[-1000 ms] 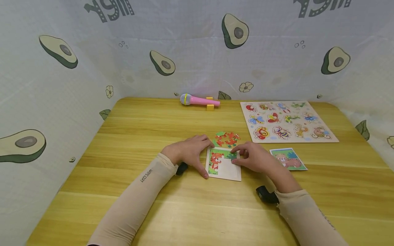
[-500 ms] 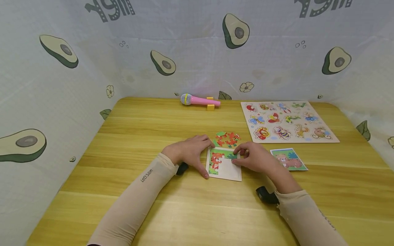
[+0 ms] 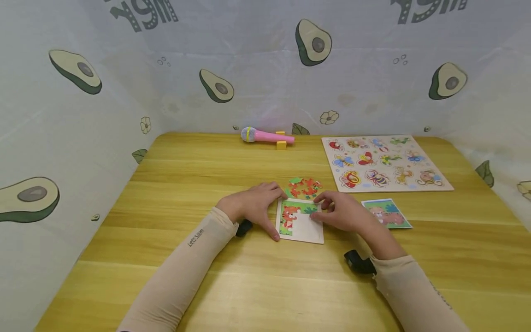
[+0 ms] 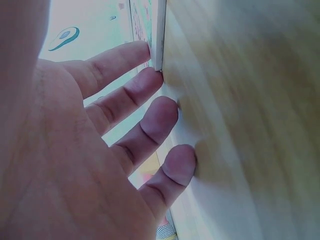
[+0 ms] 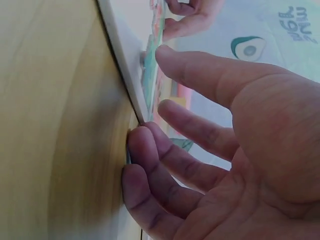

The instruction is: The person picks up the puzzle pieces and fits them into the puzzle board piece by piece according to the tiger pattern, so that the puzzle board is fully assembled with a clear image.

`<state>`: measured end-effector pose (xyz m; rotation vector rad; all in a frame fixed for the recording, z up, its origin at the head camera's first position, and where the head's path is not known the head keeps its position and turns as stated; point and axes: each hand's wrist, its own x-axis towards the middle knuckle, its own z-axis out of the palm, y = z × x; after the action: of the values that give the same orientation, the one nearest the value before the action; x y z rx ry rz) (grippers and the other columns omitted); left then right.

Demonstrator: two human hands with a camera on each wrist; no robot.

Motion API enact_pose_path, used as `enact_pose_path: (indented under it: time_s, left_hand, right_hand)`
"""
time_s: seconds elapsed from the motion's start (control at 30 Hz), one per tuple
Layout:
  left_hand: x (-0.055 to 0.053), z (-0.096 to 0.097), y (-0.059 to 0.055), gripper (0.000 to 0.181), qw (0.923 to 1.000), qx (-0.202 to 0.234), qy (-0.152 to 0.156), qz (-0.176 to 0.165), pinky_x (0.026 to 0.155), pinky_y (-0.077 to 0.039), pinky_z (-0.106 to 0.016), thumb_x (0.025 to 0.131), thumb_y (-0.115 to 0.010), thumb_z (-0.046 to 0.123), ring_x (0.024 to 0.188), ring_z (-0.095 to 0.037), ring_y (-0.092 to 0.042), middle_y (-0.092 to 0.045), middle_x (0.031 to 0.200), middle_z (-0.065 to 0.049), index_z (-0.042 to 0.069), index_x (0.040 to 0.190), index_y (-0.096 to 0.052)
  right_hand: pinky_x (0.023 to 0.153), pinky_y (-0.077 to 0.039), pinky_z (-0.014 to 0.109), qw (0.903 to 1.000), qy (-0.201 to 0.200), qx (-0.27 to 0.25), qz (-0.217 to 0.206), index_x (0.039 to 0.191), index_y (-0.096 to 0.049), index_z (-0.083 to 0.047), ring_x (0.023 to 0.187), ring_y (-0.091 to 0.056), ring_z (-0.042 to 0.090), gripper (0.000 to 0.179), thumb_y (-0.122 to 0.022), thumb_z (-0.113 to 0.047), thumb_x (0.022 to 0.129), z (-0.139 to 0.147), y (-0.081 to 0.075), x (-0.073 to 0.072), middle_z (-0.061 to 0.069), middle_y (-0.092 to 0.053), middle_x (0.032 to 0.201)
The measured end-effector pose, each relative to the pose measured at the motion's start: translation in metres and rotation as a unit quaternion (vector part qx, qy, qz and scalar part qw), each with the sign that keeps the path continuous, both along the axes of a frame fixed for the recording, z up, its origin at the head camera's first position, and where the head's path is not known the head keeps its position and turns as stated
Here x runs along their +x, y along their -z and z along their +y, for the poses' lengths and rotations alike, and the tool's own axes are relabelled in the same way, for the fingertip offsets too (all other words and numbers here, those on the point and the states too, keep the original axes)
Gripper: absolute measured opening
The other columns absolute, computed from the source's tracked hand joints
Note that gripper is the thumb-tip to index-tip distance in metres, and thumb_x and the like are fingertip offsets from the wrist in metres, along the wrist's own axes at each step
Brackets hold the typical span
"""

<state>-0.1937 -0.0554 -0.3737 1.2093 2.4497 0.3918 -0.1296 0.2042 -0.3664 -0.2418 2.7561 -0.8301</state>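
A small square jigsaw board (image 3: 307, 229) lies on the table with a tiger picture partly filled along its left side and top; its lower right is bare white. My left hand (image 3: 254, 205) steadies the board, thumb at the near left corner and fingertips at the far left corner. In the left wrist view its fingers (image 4: 160, 120) are spread along the board's edge and the table. My right hand (image 3: 342, 210) is at the upper right corner, thumb and index fingertips apart on a green and teal puzzle piece (image 3: 309, 210) lying in the board. Its other fingers (image 5: 137, 187) rest low beside the edge.
Loose orange and green puzzle pieces (image 3: 304, 188) lie just behind the board. A bear picture card (image 3: 394, 218) is right of my right hand. Farther back are a large insect puzzle board (image 3: 387, 163) and a pink toy microphone (image 3: 271, 137) on yellow blocks.
My right index fingertip has shifted slightly right and back, opening the gap over the corner piece. My left hand and the board have stayed put; the head view has shifted slightly.
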Motion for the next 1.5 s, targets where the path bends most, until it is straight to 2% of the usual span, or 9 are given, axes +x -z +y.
enact_pose_path:
  time_s: [0.2, 0.33, 0.57, 0.67, 0.8, 0.93, 1.23, 1.5]
  left_hand:
    - [0.001, 0.001, 0.001, 0.103, 1.0000, 0.003, 0.003, 0.000, 0.111, -0.032, -0.033, 0.063, -0.087, 0.067, 0.129, -0.017, -0.038, -0.043, 0.137, 0.003, 0.017, 0.144, -0.048]
    - [0.001, 0.001, 0.001, 0.103, 1.0000, 0.008, -0.001, -0.005, 0.111, -0.032, -0.033, 0.063, -0.088, 0.065, 0.129, -0.017, -0.038, -0.043, 0.137, 0.003, 0.016, 0.144, -0.048]
    - [0.000, -0.001, 0.002, 0.102, 1.0000, 0.005, -0.001, -0.003, 0.111, -0.031, -0.033, 0.062, -0.089, 0.065, 0.129, -0.016, -0.037, -0.043, 0.136, 0.004, 0.017, 0.143, -0.049]
    - [0.000, -0.001, 0.002, 0.102, 1.0000, 0.002, -0.001, -0.002, 0.110, -0.032, -0.033, 0.062, -0.088, 0.066, 0.130, -0.016, -0.037, -0.043, 0.136, 0.005, 0.018, 0.143, -0.049]
    - [0.001, -0.001, 0.002, 0.101, 1.0000, 0.000, 0.000, 0.000, 0.110, -0.032, -0.034, 0.062, -0.088, 0.066, 0.129, -0.016, -0.037, -0.043, 0.135, 0.005, 0.018, 0.143, -0.049]
    - [0.000, -0.001, 0.002, 0.101, 1.0000, 0.001, -0.001, 0.000, 0.110, -0.032, -0.034, 0.063, -0.087, 0.066, 0.129, -0.016, -0.037, -0.043, 0.134, 0.006, 0.018, 0.143, -0.049]
    - [0.000, 0.000, -0.001, 0.101, 1.0000, 0.002, -0.003, 0.000, 0.110, -0.032, -0.034, 0.063, -0.088, 0.066, 0.129, -0.016, -0.037, -0.043, 0.134, 0.006, 0.018, 0.143, -0.049]
    - [0.000, -0.001, 0.002, 0.102, 1.0000, 0.001, -0.001, -0.002, 0.111, -0.031, -0.035, 0.062, -0.087, 0.068, 0.128, -0.015, -0.037, -0.042, 0.134, 0.006, 0.018, 0.142, -0.048]
  right_hand:
    - [0.071, -0.049, 0.035, 1.0000, 0.003, -0.008, -0.002, 0.122, -0.064, -0.002, 0.085, -0.059, 0.022, 0.039, -0.074, -0.026, 0.093, 0.005, -0.004, -0.002, 0.009, -0.062, 0.102]
    - [0.068, -0.048, 0.034, 0.9999, 0.007, -0.012, 0.000, 0.124, -0.062, 0.001, 0.086, -0.058, 0.025, 0.038, -0.070, -0.021, 0.095, 0.008, -0.009, -0.008, 0.012, -0.060, 0.102]
    - [0.073, -0.046, 0.039, 0.9994, 0.020, 0.028, 0.002, 0.135, -0.059, 0.001, 0.087, -0.055, 0.028, 0.044, -0.066, -0.020, 0.098, 0.006, -0.010, -0.029, 0.017, -0.061, 0.108]
    - [0.070, -0.047, 0.038, 0.9989, 0.027, 0.039, -0.008, 0.138, -0.056, 0.003, 0.083, -0.056, 0.027, 0.046, -0.064, -0.020, 0.099, 0.005, -0.009, -0.039, 0.019, -0.061, 0.107]
    - [0.066, -0.045, 0.034, 0.9977, 0.039, 0.051, -0.020, 0.136, -0.057, 0.004, 0.078, -0.054, 0.025, 0.044, -0.063, -0.020, 0.099, 0.002, -0.008, -0.050, 0.017, -0.061, 0.102]
    - [0.068, -0.044, 0.034, 0.9964, 0.050, 0.064, -0.023, 0.134, -0.059, 0.003, 0.081, -0.054, 0.026, 0.041, -0.062, -0.019, 0.100, -0.001, -0.006, -0.057, 0.017, -0.062, 0.102]
    - [0.080, -0.050, 0.042, 0.9941, 0.070, 0.081, -0.020, 0.130, -0.061, 0.006, 0.091, -0.057, 0.031, 0.037, -0.062, -0.017, 0.101, -0.008, -0.006, -0.061, 0.024, -0.063, 0.113]
    - [0.085, -0.049, 0.044, 0.9940, 0.095, 0.045, -0.031, 0.122, -0.060, 0.005, 0.095, -0.056, 0.032, 0.033, -0.065, -0.017, 0.099, -0.006, -0.008, -0.059, 0.023, -0.060, 0.113]
